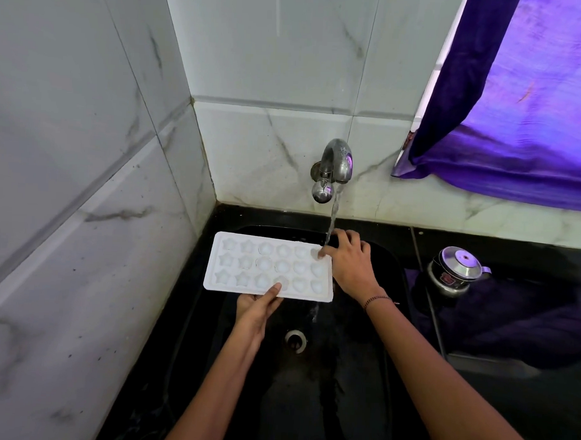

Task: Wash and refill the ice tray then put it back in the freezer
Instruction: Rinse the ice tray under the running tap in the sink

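Note:
A white ice tray [248, 267] with star and heart shaped cells is held level over the black sink [387, 322]. My left hand [258, 306] grips its near long edge, thumb on top. My right hand [348, 261] rests on the tray's right end, fingertips touching the far right corner cell. A metal tap [335, 162] on the tiled wall runs, and its stream of water [332, 218] lands at that corner by my right fingers.
The sink drain [295, 340] lies below the tray. A steel pot with a lid [453, 270] stands on a dark cloth on the counter at the right. A purple curtain [517, 112] hangs at upper right. Tiled walls close in the left and back.

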A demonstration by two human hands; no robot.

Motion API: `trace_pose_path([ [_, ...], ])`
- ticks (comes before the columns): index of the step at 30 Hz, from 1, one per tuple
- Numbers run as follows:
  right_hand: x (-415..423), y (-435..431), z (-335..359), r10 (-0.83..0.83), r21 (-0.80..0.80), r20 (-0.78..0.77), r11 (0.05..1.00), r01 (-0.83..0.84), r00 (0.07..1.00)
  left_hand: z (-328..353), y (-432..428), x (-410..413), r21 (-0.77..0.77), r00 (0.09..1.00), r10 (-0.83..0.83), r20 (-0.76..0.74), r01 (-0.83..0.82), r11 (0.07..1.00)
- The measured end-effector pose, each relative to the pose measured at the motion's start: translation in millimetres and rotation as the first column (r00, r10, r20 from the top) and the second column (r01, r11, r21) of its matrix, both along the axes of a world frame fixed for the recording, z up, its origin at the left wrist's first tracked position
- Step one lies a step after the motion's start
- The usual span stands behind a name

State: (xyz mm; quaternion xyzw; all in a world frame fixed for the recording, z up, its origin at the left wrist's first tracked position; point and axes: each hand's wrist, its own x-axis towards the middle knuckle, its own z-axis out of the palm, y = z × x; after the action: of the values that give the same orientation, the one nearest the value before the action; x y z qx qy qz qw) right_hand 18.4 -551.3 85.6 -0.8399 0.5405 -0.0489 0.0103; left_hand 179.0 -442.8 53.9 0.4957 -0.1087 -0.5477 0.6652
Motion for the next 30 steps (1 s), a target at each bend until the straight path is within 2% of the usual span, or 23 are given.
trace_pose_path([
  [3,-1,-2,2,-0.006,-0.059,-0.006,0.998,0.006,1.000,3,-4,-2,0.000,1.000,-0.007,-0.013,0.007,1.000],
  [12,-6,-4,4,-0.013,-0.046,-0.016,0.999,0.012,1.000,11,-17,-11,0.033,0.997,0.017,-0.079,-0.014,0.999],
  [16,-11,-6,5,-0.066,-0.048,0.023,0.997,0.067,0.998,15,-21,-15,0.049,0.995,0.020,-0.099,-0.015,0.999],
  [22,-16,2,3,-0.030,-0.113,0.100,0.993,0.041,0.995,19,-29,-18,0.024,0.988,0.055,-0.145,-0.052,0.998],
  [30,-14,4,4,-0.039,-0.088,0.065,0.995,0.045,0.997,21,-37,-24,-0.005,0.979,0.061,-0.193,-0.063,0.998],
])
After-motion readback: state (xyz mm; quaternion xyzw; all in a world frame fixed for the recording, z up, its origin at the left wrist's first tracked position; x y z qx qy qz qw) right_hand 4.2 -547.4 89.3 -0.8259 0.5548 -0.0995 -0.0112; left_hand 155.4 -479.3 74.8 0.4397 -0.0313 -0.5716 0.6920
